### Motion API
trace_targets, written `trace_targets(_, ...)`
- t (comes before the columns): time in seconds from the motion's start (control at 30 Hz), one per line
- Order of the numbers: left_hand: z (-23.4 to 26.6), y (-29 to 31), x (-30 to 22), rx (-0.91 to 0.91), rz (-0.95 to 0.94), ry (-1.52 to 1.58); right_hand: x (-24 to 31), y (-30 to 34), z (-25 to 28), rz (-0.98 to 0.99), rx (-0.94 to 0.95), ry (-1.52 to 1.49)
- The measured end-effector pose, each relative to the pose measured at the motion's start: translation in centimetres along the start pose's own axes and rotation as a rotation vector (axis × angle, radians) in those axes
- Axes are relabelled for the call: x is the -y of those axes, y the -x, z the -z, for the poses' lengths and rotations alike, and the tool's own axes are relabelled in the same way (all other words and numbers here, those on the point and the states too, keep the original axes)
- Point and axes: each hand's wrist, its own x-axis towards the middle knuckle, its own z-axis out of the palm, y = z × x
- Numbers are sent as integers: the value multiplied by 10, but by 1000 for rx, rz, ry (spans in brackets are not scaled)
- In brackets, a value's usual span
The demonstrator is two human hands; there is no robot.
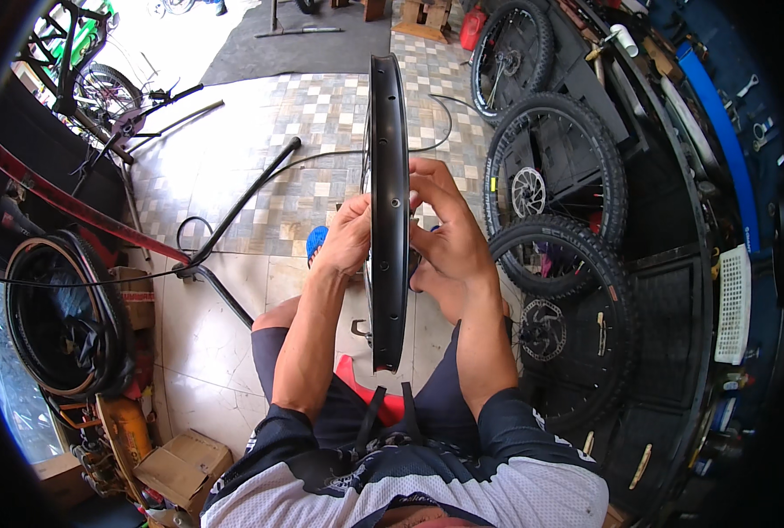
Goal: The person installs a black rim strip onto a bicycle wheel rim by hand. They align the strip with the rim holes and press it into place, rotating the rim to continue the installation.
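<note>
A black bicycle wheel rim point(390, 132) stands upright on edge before me, its drilled inner channel facing me. Thin spokes show along its left side. My left hand point(348, 238) is closed against that side, with its fingertips partly hidden by the rim. Across from it, my right hand point(452, 224) has bent fingers and a thumb reaching in close to the rim's right side. Whatever the right fingertips pinch is hidden. A small dark hooked metal piece point(359, 328) shows low on the rim's left, between my knees.
Several tyred wheels point(555, 167) lean along the right, beside a tool wall and a white perforated basket point(733, 304). To the left are a black tube stand point(247, 198), bundled tyres point(62, 312) and a cardboard box point(183, 466). A cable point(339, 152) crosses the tiled floor.
</note>
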Motion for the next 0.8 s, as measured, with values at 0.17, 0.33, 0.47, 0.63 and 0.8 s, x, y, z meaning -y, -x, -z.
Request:
trace_targets(0.17,-5,1,-1,-53,-43,101,-2,-6,0,137,-47,185)
trace_targets(0.33,-5,7,-5,-10,-88,90,-4,-6,-10,84,-141,300)
trace_targets(0.47,-4,3,0,-68,-88,76,-2,-6,-6,64,-90,196)
trace_targets(0.63,-11,-1,0,-144,-62,32,-2,-3,11,37,137,-67)
trace_targets(0.8,-16,-1,-3,-133,-81,49,-9,-7,10,142,52,178)
